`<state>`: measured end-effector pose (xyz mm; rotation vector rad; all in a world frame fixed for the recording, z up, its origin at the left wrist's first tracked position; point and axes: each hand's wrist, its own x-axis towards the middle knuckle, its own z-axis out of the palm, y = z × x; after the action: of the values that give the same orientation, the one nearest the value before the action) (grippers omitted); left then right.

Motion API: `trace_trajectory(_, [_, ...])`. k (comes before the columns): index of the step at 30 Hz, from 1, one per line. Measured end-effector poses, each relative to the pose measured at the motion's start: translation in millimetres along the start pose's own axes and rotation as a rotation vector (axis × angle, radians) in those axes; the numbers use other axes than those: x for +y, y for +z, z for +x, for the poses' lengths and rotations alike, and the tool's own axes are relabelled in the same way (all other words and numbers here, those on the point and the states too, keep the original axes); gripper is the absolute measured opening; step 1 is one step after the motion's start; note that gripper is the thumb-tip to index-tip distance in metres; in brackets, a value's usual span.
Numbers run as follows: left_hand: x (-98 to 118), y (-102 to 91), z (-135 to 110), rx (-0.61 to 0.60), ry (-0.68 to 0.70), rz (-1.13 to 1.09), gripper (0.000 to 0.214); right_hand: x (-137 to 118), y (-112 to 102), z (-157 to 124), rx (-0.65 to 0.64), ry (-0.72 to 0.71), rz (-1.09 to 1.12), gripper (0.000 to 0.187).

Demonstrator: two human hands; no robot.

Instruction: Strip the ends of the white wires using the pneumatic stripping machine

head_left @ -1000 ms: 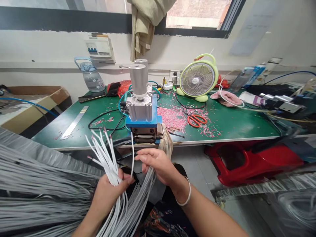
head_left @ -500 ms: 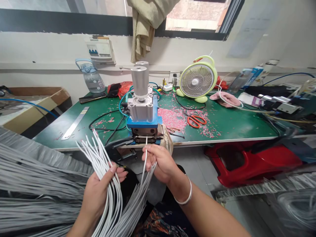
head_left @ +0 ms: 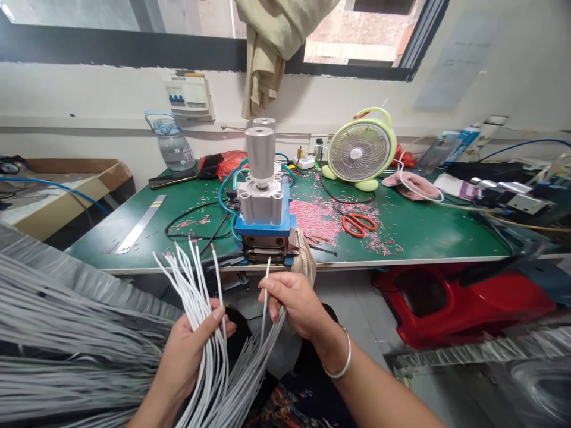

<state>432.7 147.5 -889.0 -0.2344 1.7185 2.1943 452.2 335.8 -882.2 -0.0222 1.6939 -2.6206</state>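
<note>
My left hand is closed around a bundle of thin white wires that fan upward with pink tips. My right hand pinches a single white wire, its tip pointing up just below the front slot of a small pneumatic press with a blue plate and a silver cylinder. More white wires hang down under my right hand. The press sits at the near edge of the green table.
A large mass of grey-white wires lies at the left. On the table are orange scissors, pink wire scraps, a green desk fan, a steel ruler and a water bottle. A red stool stands under the table.
My right hand raised one wire up to the press's front slot, then drew it slightly down and back. My left hand shifted its bundle outward and back in.
</note>
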Motion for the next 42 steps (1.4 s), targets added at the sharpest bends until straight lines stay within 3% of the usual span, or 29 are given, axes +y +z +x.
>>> trace_trajectory(5, [-6.5,5.3,-2.1,-0.048,0.042,0.194,0.031,1.4,4.3,-2.2,0.021,-0.031,-0.046,0.024])
trace_trajectory(10, [-11.1,7.3,-2.4,-0.222,0.135,0.432,0.026,6.3,14.6,1.8,-0.025,0.037,-0.139,0.031])
trace_trajectory(15, [11.3,12.6,-6.5,-0.04,0.146,0.137,0.055,-2.7,15.8,10.4,0.133,0.064,0.196,0.027])
trace_trajectory(21, [38.7,17.9,-6.8,0.143,0.2,-0.037,0.037,-12.6,13.3,18.0,0.23,0.116,0.395,0.022])
trace_trajectory(26, [29.1,13.6,1.4,0.136,0.152,-0.105,0.023,-5.6,6.9,15.1,0.16,0.072,0.344,0.025])
trace_trajectory(32, [8.6,13.5,0.9,0.004,0.064,0.059,0.038,-1.2,-0.3,-2.3,-0.001,0.044,0.132,0.027])
trace_trajectory(39, [-12.0,14.9,-0.4,-0.148,0.208,0.475,0.04,2.7,15.7,-1.8,0.102,0.022,-0.043,0.029])
trace_trajectory(42, [-3.2,14.4,-0.5,-0.105,0.21,0.388,0.044,0.5,18.1,3.0,0.17,0.029,0.077,0.029])
